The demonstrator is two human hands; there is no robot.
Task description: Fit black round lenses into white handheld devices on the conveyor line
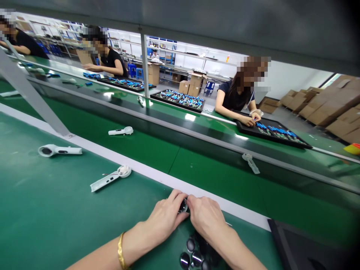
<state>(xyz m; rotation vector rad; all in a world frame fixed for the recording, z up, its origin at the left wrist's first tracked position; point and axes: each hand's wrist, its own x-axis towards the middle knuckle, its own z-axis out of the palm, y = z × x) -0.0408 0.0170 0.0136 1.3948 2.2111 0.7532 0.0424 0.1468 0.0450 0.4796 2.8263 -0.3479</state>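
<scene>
In the head view, my left hand [168, 210] is closed around a small round part with a glossy dark face and a pale rim [183, 206]. My right hand [207, 214] has its fingers bent and pressed against the right side of that part; the rest of it is hidden by both hands. Several glossy black discs [191, 245] lie on the green table [56, 210] just below my right hand. To the left are a white long-handled casing with a round dark-centred head [47, 150] and an open white casing half with a thin wire [108, 179].
A sunken green conveyor [180, 165] runs beyond the white edge strip [152, 179], carrying white casing pieces [120, 131]. A black tray [306, 243] stands at right. Co-workers sit opposite; one person's hands [251, 119] are over a tray of blue parts. A grey shelf [180, 22] hangs overhead.
</scene>
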